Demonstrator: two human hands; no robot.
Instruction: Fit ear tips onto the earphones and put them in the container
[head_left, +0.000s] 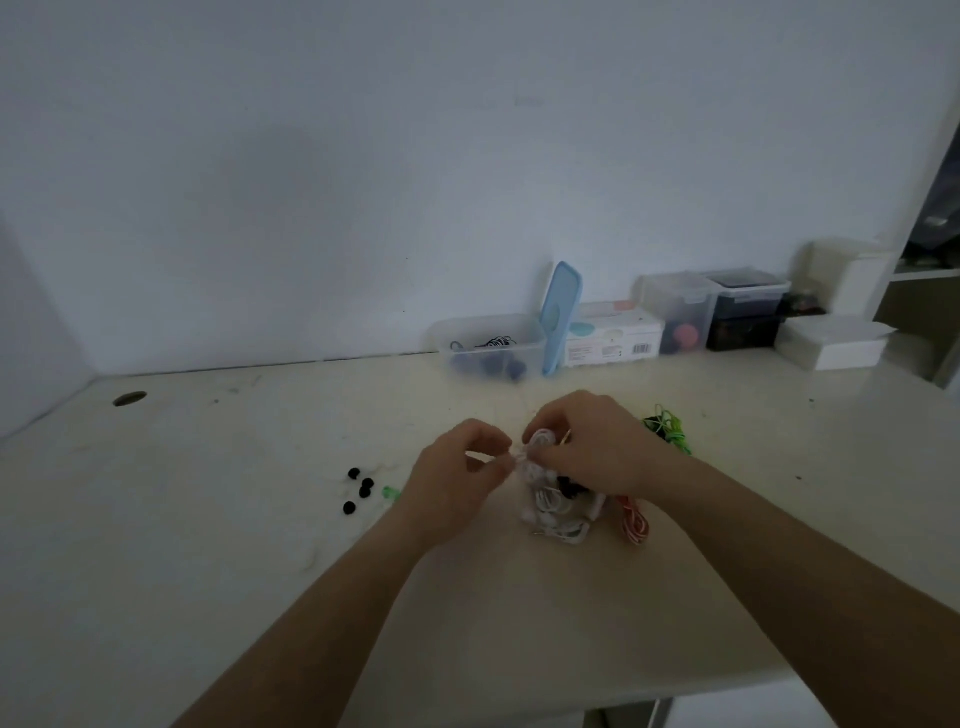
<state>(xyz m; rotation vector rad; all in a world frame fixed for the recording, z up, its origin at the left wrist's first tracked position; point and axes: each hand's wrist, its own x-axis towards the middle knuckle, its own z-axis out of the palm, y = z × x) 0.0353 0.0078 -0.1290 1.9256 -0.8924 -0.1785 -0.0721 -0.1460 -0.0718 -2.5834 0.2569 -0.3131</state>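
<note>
You worked in dim, bluish light. A faint shadow lay on the wall. The desk edge bowed with wide-angle distortion, the white earphones smeared softly, and the far boxes looked grainy.

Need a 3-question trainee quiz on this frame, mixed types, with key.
1. True or false: the blue lid stands upright beside the open container.
2. The black tips lie: A) left of the left hand; B) in the container; C) on the lid.
3. Fill in: the left hand and the right hand hold a ___ earphone.
Key: 1 true; 2 A; 3 white.
</note>
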